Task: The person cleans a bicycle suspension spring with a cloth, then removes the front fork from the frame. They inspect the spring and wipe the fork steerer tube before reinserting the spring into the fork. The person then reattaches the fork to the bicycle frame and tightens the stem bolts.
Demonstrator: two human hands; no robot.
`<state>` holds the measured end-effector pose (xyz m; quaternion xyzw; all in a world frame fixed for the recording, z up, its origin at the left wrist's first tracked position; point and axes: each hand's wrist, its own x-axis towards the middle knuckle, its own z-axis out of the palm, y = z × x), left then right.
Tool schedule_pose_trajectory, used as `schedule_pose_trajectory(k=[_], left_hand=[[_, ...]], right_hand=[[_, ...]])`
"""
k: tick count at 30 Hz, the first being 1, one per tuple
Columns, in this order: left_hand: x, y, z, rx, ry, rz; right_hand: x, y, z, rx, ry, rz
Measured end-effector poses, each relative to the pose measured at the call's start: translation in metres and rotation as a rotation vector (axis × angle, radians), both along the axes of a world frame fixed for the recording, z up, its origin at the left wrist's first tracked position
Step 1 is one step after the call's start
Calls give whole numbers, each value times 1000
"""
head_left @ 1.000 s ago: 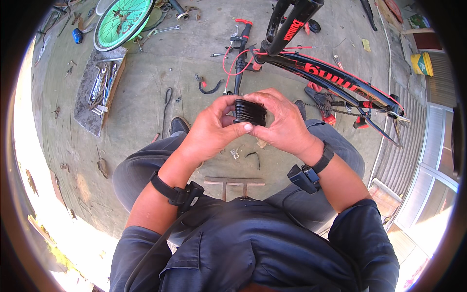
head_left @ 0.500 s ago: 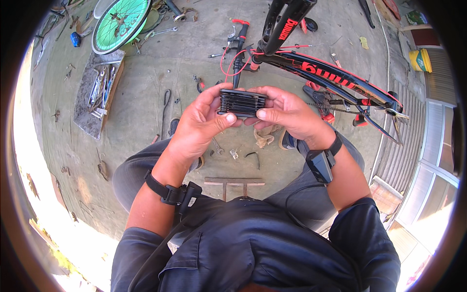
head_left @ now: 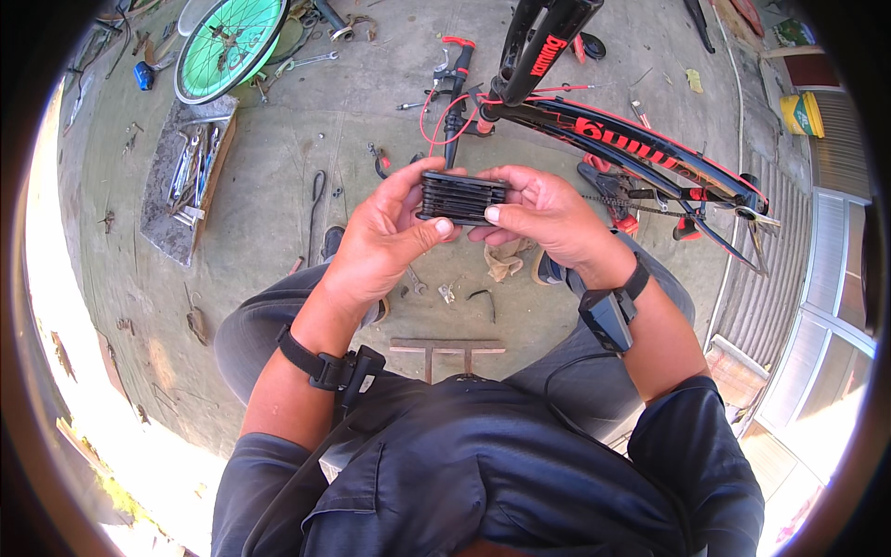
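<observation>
Between my two hands sits a black folding multi-tool (head_left: 464, 198), its layered bars folded side by side between two plates. My left hand (head_left: 382, 223) grips its left end, thumb along the lower edge and fingers behind. At the right end, my right hand (head_left: 546, 215) pinches it, the thumb pressed on the lower right corner. The fingertips behind the tool are partly hidden. Just beyond the hands lies a black bicycle frame (head_left: 594, 130) with red markings, its handlebar (head_left: 455, 102) and red cables resting on the ground.
At left, a grey tray (head_left: 167, 223) holds several wrenches and other tools. A bicycle wheel with a green disc (head_left: 230, 46) lies at the far left. Below my hands are a small wrench (head_left: 417, 282), a crumpled cloth (head_left: 504, 265) and a wooden stool (head_left: 447, 346). A yellow bucket (head_left: 800, 115) stands far right.
The multi-tool has tilted slightly in my hands, and my right thumb has shifted a little left along its lower edge. The surroundings look the same.
</observation>
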<state>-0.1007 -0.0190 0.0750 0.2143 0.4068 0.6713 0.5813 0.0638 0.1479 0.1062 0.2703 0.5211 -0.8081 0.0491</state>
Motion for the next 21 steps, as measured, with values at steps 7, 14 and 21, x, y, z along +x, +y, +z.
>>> schedule_pose_trajectory(k=[7,14,21], left_hand=[[1,0,-1,-7,14,3],[-1,0,-3,-60,65,-7],[0,0,-2,-73,109,8]], right_hand=[[0,-2,-6,17,-2,-25],[1,-2,-4,-16,-1,-67],[0,0,-3,6,-18,-65]])
